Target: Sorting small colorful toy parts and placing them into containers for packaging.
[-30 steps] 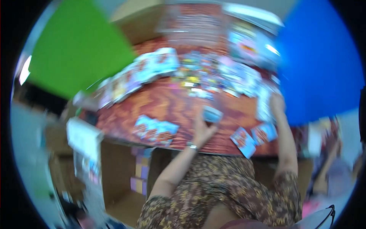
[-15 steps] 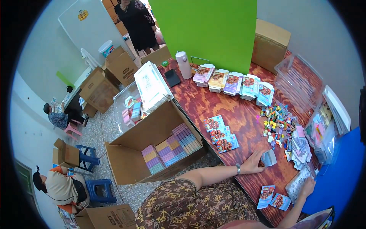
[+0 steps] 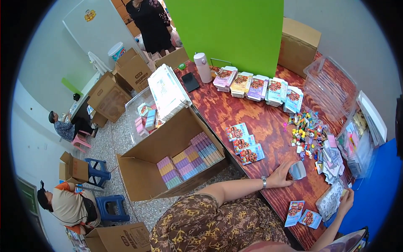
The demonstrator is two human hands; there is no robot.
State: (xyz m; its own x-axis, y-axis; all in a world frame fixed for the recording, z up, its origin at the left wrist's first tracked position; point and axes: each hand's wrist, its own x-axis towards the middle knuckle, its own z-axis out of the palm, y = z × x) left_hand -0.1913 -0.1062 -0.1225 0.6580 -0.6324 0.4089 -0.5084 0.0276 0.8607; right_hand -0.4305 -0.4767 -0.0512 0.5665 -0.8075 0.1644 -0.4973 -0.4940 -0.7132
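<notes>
My left hand (image 3: 278, 176), a watch at its wrist, is closed around a small light-blue carton (image 3: 297, 171) standing on the table, its open end showing. Over at the right, my right hand (image 3: 346, 202) is beside a bag of small white-and-silver packets (image 3: 329, 199). Its fingers are bent together at a small pale-yellow thing (image 3: 345, 192), too small to name. Two flat blue picture cartons (image 3: 294, 213) lie near the front edge. Three more blue cartons (image 3: 251, 154) overlap left of my left hand. Colourful small toy figures (image 3: 308, 133) and a heap of paper slips (image 3: 330, 161) lie beyond.
Stacks of flat coloured cartons (image 3: 257, 87) line the back beside a pink bottle (image 3: 202, 68) and a phone (image 3: 190, 82). An open cardboard box (image 3: 140, 176) with rows of packed small boxes stands at left. Clear plastic bins (image 3: 331, 86) stand at right. Other people are farther off.
My right hand has shifted slightly up along the packet bag, and a pale-yellow bit now shows at its fingers. My left hand keeps its grip on the carton.
</notes>
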